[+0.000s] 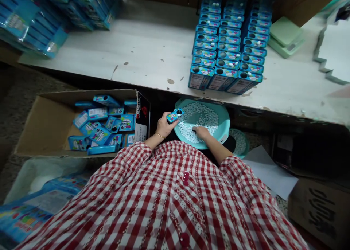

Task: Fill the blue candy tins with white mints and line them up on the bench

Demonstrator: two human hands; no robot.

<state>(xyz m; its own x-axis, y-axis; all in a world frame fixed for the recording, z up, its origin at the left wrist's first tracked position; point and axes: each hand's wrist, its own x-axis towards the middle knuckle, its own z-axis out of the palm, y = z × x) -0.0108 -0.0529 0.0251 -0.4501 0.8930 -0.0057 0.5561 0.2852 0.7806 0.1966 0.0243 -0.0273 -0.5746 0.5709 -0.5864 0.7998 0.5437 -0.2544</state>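
Observation:
My left hand (164, 125) grips a small blue candy tin (175, 116), its round opening facing up. My right hand (201, 133) sits with curled fingers in a layer of small white mints (188, 131). Those mints lie in a round teal basin (224, 118) just in front of my body. Whether the right fingers hold any mints is hidden. A second teal dish of mints (240, 142) sits partly behind the basin's right side.
To the left stands an open cardboard box (41, 126) of loose blue tins (100, 135). Rows of upright tins (228, 49) stand on a worn white table (123, 49) ahead, with a green scale (286, 36) and wrapped tin packs (32, 24) on it.

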